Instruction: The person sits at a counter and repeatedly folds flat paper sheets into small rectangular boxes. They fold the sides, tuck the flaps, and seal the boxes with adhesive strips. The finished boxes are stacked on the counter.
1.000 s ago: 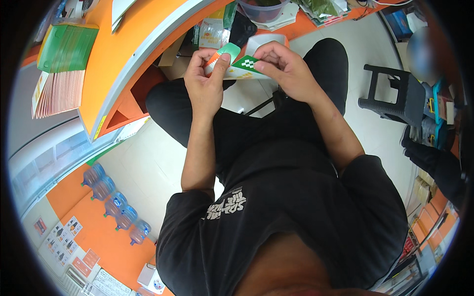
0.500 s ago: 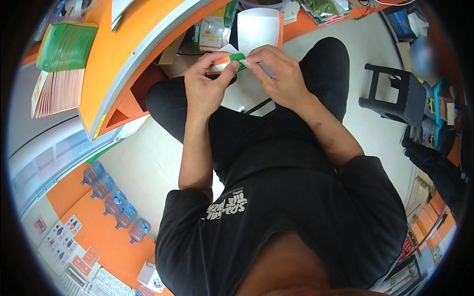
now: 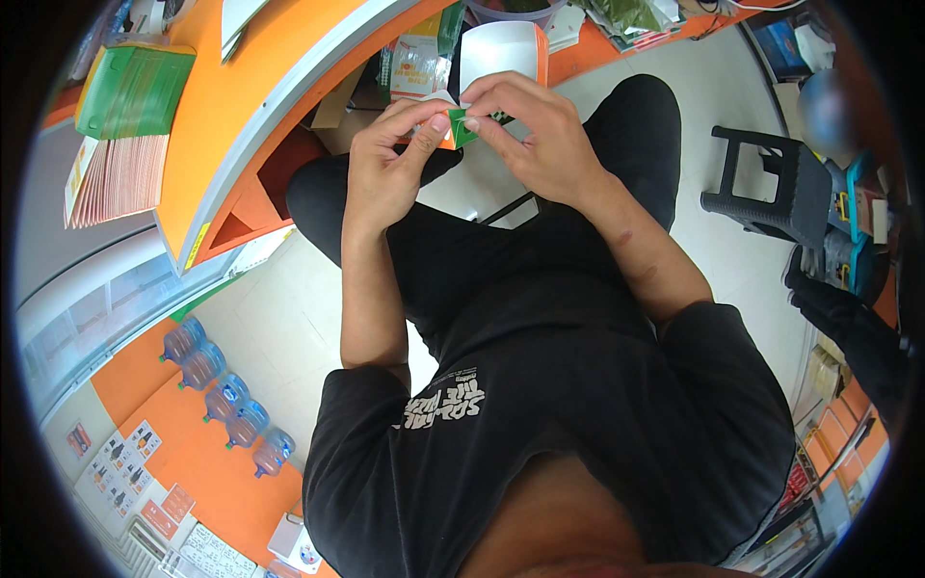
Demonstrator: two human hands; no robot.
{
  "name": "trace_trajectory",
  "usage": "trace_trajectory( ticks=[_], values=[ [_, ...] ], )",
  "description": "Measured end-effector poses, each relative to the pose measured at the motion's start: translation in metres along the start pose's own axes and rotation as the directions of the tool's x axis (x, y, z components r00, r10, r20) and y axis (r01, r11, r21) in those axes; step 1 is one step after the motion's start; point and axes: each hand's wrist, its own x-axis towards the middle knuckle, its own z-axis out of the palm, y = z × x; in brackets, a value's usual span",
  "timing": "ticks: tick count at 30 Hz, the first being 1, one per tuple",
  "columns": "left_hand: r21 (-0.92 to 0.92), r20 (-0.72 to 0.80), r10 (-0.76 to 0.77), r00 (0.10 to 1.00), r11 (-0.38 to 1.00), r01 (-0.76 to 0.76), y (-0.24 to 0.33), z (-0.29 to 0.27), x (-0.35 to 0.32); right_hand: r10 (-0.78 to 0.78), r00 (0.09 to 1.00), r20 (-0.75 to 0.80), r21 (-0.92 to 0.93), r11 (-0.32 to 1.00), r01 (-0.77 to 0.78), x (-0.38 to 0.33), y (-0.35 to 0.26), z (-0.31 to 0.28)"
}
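Above my lap, a small orange and green cardboard box (image 3: 462, 129) is held between both hands. My left hand (image 3: 387, 173) is closed on its orange side, thumb near the edge. My right hand (image 3: 540, 135) pinches at the green end, fingers and thumb bent around a flap; the exact grip is partly hidden by the fingers. Just beyond my hands stands an open paper box (image 3: 499, 50), white inside with an orange side.
On the orange counter (image 3: 279, 58) at the left lies a stack of flat green and white cartons (image 3: 135, 96). Packages (image 3: 419, 63) sit behind my hands. A black stool (image 3: 771, 188) is at the right. Several water bottles (image 3: 226, 395) stand along the lower-left wall.
Both hands have shifted slightly left. The held box has turned, so its green end now faces me more, and my right fingers have moved over its top edge.
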Motion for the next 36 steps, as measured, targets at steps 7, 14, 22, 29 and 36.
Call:
trace_trajectory(
  ticks=[7, 14, 22, 29, 36],
  values=[
    [0.084, 0.13, -0.05, 0.99, 0.996, 0.039, 0.013, -0.004, 0.003, 0.312, 0.894, 0.321, 0.366, 0.83, -0.421, 0.002, 0.026, -0.005],
    [0.091, 0.288, -0.003, 0.958, 0.996, -0.024, 0.02, -0.023, 0.004, 0.501, 0.565, 0.656, 0.277, 0.536, -0.797, 0.014, 0.004, -0.024],
    [0.343, 0.113, 0.329, 0.938, 0.873, -0.347, 0.033, -0.013, 0.011, 0.482, 0.744, 0.462, 0.513, 0.539, -0.668, -0.008, 0.017, -0.007],
    [0.131, -0.323, 0.134, 0.937, 0.987, -0.096, 0.015, 0.052, -0.002, 0.501, 0.822, 0.272, 0.595, 0.584, -0.552, -0.012, 0.026, 0.001],
    [-0.081, -0.433, 0.004, 0.901, 0.996, -0.044, -0.005, 0.052, 0.009, 0.244, 0.946, -0.214, 0.106, 0.968, -0.225, 0.009, 0.026, -0.026]
  ],
)
